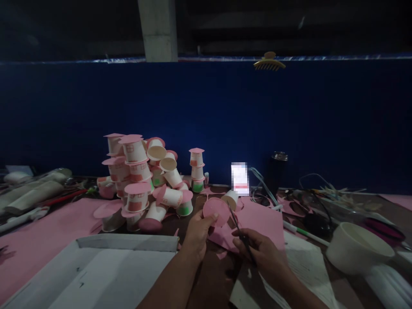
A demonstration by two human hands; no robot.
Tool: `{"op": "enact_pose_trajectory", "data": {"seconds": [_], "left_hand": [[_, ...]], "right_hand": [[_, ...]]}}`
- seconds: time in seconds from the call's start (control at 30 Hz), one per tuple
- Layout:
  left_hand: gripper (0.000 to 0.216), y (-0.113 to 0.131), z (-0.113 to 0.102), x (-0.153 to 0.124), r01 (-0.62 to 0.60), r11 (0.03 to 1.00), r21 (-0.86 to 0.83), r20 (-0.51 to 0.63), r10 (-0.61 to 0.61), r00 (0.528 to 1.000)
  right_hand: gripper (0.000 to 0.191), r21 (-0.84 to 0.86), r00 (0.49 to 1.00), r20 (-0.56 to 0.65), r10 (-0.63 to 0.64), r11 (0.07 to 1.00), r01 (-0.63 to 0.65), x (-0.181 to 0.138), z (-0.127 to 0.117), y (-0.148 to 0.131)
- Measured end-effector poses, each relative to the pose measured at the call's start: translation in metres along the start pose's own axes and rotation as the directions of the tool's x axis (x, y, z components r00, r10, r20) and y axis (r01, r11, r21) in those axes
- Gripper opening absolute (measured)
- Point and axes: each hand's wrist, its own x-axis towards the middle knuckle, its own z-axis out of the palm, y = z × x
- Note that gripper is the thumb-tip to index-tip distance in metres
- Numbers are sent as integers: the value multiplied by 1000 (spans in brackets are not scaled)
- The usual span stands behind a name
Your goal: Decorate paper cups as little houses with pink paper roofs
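Observation:
My left hand pinches a round pink paper disc and holds it up above the table. My right hand is closed round a pair of dark scissors, whose blades point up toward the disc's right edge. Beneath both hands lies a pink paper sheet with cut edges. A small paper cup lies just behind the disc.
A heap of paper cups with pink lids stands at the left. A white cardboard tray is in front of it. A dark bottle, a lit phone, a white bowl and pens sit at the right, before a blue wall.

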Motion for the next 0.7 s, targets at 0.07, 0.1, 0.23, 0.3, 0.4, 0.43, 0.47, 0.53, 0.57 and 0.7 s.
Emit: {"op": "enact_pose_trajectory", "data": {"seconds": [0.07, 0.1, 0.23, 0.3, 0.4, 0.43, 0.47, 0.53, 0.57, 0.7], "left_hand": [[36, 0, 0, 0, 2, 1000, 6, -6, -2, 1000], [36, -1, -1, 1, 2, 1000, 9, -7, -2, 1000], [37, -2, -2, 0, 0, 1000, 13, 7, 0, 1000], [37, -2, -2, 0, -2, 1000, 11, 16, 2, 1000], [35, -2, -2, 0, -7, 1000, 14, 20, 7, 1000], [35, -2, -2, 0, -8, 1000, 18, 21, 7, 1000], [35, -2, -2, 1, -8, 1000, 22, 21, 7, 1000], [36, -3, -2, 2, -8, 1000, 29, 20, 7, 1000], [37, -3, -2, 2, -7, 999, 32, 19, 6, 1000], [39, -3, -2, 2, -1, 999, 32, 21, 0, 1000]], "right_hand": [[42, -20, 1000, -21, -7, 1000, 6, 0, 0, 0], [42, -33, 999, -31, -11, 999, 10, 0, 0, 0], [44, -60, 999, -41, -18, 998, 16, 0, 1, 0], [45, -55, 999, -41, -10, 998, 8, 0, 1, 0], [44, -48, 1000, -20, -10, 999, 9, 0, 0, 0], [44, -45, 1000, -13, -10, 999, 10, 0, 0, 0], [43, -40, 1000, -6, -8, 999, 7, 0, 0, 0], [43, -32, 1000, -5, -8, 999, 8, 0, -1, 1], [42, -34, 1000, -12, -11, 999, 11, 0, -1, 1], [41, -47, 1000, -22, -21, 999, 20, 0, -1, 2]]}}
